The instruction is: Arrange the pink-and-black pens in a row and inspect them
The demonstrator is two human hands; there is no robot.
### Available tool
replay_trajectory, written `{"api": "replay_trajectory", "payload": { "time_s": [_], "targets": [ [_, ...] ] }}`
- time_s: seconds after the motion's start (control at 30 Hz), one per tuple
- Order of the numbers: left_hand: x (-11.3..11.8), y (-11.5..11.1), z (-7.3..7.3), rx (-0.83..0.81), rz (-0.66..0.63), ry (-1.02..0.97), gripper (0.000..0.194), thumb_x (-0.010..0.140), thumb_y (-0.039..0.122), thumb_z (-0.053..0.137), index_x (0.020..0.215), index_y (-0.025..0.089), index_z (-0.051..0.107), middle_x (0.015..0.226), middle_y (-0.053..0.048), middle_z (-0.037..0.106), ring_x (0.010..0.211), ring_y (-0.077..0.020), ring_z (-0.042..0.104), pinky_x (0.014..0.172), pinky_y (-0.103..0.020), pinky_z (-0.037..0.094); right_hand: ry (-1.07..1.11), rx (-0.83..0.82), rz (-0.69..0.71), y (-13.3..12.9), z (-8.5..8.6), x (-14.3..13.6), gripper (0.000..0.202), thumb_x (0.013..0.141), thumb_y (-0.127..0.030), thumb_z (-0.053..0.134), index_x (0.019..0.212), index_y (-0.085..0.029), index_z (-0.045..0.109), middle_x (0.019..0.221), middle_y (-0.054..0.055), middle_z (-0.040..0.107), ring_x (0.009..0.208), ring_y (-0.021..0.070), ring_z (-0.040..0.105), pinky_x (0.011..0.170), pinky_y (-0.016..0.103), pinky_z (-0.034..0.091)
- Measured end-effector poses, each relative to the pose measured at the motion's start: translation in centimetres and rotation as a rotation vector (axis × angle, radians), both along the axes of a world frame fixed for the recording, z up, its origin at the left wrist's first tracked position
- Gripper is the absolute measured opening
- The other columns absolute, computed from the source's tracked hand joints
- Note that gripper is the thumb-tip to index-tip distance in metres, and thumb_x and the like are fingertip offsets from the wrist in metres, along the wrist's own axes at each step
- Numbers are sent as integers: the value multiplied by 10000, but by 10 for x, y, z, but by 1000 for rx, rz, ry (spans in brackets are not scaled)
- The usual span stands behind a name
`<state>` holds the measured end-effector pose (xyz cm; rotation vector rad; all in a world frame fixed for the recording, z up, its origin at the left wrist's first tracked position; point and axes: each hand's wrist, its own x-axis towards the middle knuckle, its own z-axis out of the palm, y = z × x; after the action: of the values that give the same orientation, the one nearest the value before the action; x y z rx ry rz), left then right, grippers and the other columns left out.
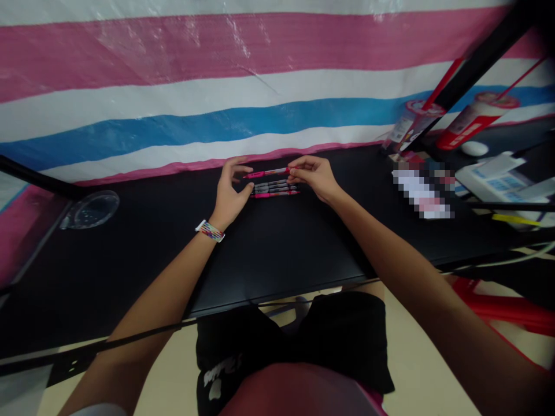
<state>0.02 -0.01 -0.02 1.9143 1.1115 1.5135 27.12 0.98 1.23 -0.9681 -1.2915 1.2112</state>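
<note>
Several pens lie side by side in a row on the black table. A pink pen [272,172] is at the far side, set slightly apart from the rest. Nearer me are dark, clear-barrelled pens [273,186] and another pink pen [274,195]. My right hand [315,177] pinches the right end of the far pink pen between thumb and fingers. At the left ends of the row, my left hand [231,192] is curved with thumb and fingers apart. Its thumb tip is at the dark pens; whether it presses on them I cannot tell.
A round clear plastic lid [96,209] lies on the black table [277,248] at left. Two drink cups with straws, one patterned [410,124] and one red [470,124], stand at the back right, near a white round object [474,149]. A striped sheet [195,98] hangs behind.
</note>
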Motion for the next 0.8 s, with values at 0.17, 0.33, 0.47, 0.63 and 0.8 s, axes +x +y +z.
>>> {"api": "replay_trajectory", "payload": {
  "time_s": [0.17, 0.33, 0.47, 0.63, 0.8],
  "targets": [
    [0, -1, 2, -115, -25, -21, 315, 1108, 550, 655, 1189, 270, 776, 769, -13, 746, 761, -199, 748, 813, -375, 569, -18, -7, 2, 0, 0, -1, 307, 757, -434, 931, 954, -245, 790, 894, 46, 775, 866, 255, 805, 982, 518, 707],
    [0, 0, 4, -34, -19, 26, 455, 908, 465, 910, 1293, 280, 753, 1251, -75, 838, 1122, -249, 797, 850, -360, 574, -8, -7, -4, -1, 1, -2, 308, 754, -418, 940, 951, -237, 788, 876, 47, 773, 830, 247, 800, 931, 499, 719],
    [-1, 0, 4, -116, 9, 16, 375, 1087, 582, 680, 963, 253, 811, 979, -66, 852, 915, -227, 790, 874, -390, 592, 4, 12, -7, -1, 2, -2, 305, 748, -428, 942, 941, -246, 793, 861, 39, 783, 820, 246, 798, 915, 489, 724],
    [-3, -1, 4, -98, 47, 94, 351, 1038, 536, 756, 832, 260, 821, 874, -40, 837, 848, -223, 735, 891, -397, 579, -15, 13, -16, 0, -1, -1, 288, 773, -415, 921, 958, -233, 796, 872, 51, 778, 809, 246, 795, 915, 492, 717],
    [-4, -1, 1, -62, 61, 62, 136, 971, 412, 838, 997, 282, 869, 1015, -41, 863, 900, -223, 732, 868, -383, 583, -20, -11, -21, 0, 0, -1, 261, 800, -411, 898, 968, -248, 783, 891, 50, 773, 800, 244, 781, 908, 500, 710]
  ]
}}
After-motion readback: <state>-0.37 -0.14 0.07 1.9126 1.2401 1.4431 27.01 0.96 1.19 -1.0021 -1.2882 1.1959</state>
